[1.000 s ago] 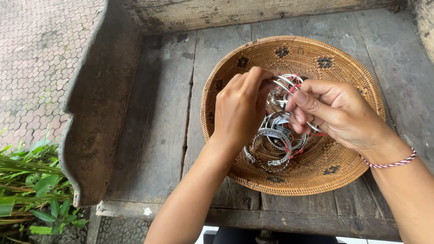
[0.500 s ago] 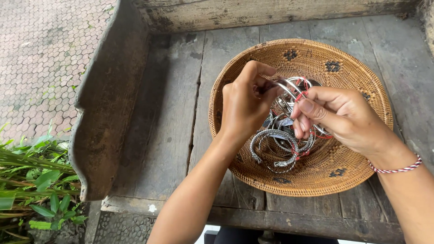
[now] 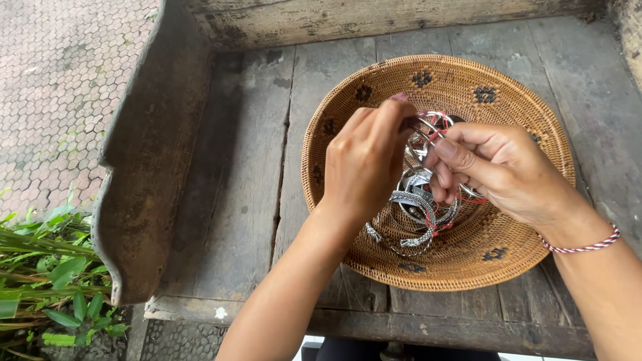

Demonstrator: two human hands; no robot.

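Weathered grey planks (image 3: 254, 200) form the work surface, edged on the left by a curved, worn wooden side (image 3: 144, 200). Beyond that lie brick paving (image 3: 53, 80) and green leaves (image 3: 40, 274) at the lower left. On the planks sits a round woven basket (image 3: 508, 261) with dark flower marks along its rim. The left hand (image 3: 364, 160) hovers over the basket's middle, fingers curled and pinched shut on a silver bangle (image 3: 428, 130) tied with red thread. More bangles (image 3: 414, 220) lie heaped in the basket's bottom, just below both hands. The right hand (image 3: 501, 167) meets the left, its fingers closed on the same bangle; a red-and-white cord (image 3: 582, 247) circles its wrist.
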